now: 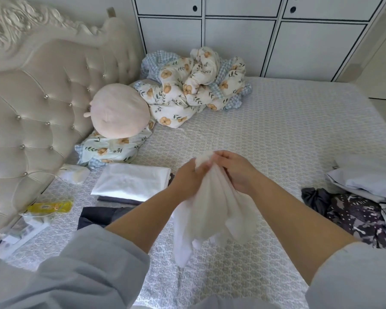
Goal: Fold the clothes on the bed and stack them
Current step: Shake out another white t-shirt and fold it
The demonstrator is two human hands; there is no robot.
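Thin matt white cloth (212, 210); quilted bedcover (276, 134); glossy tufted headboard (42, 103).

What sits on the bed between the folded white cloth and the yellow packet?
Nothing: in the head view, only bare patterned bedcover lies between the folded white cloth and the yellow packet.

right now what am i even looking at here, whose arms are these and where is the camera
The single picture comes from a camera worn on a person's head, looking down at their own arms over a bed. No machine is involved. Both hands, left hand and right hand, grip the top of a white cloth that hangs bunched above the mattress. On the left lies a stack of folded clothes, white on top, with dark pieces beside it. On the right a pile of unfolded clothes waits. Farther back are a floral quilt and a plush toy.
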